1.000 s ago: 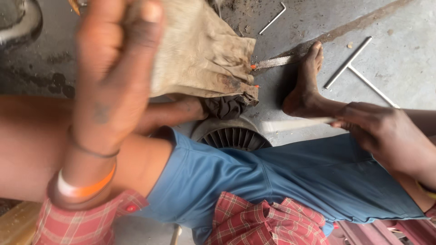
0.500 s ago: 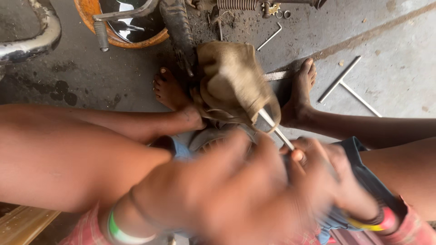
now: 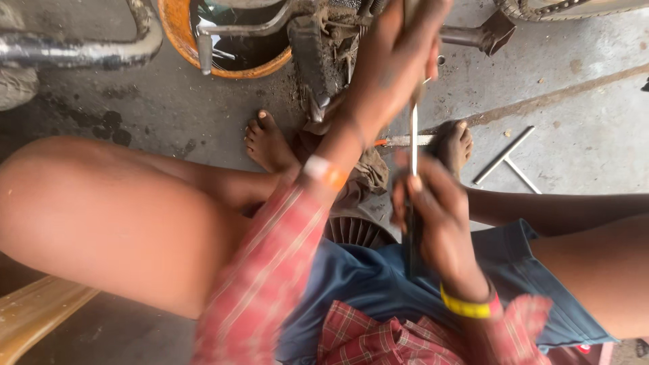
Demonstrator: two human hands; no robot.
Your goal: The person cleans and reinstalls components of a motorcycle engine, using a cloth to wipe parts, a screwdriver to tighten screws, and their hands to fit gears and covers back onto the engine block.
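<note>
Left hand: the left hand [image 3: 395,64] reaches up and forward, its grip wrapped around the top of the thin shiny metal rod [image 3: 414,138]. An orange and white band sits on its wrist.
Right hand: the right hand [image 3: 433,216] is lower, above the lap. Its grip is closed around the dark handle end of the same rod. A yellow band sits on its wrist.
Rod: it stands almost straight up between the two hands, above the feet and in front of the knees.
Feet: two bare feet rest on the grey concrete floor [image 3: 581,88], one on each side of a crumpled brown cloth [image 3: 368,172].
Round part: a dark ribbed metal disc [image 3: 355,230] lies just below the cloth, near the blue shorts.
Floor things: a silver T-shaped metal tool [image 3: 507,159] lies to the right of the feet, well apart from the hands.
Behind: an orange round bowl [image 3: 226,51] sits under dirty machine parts and a grey bent pipe [image 3: 81,47].
</note>
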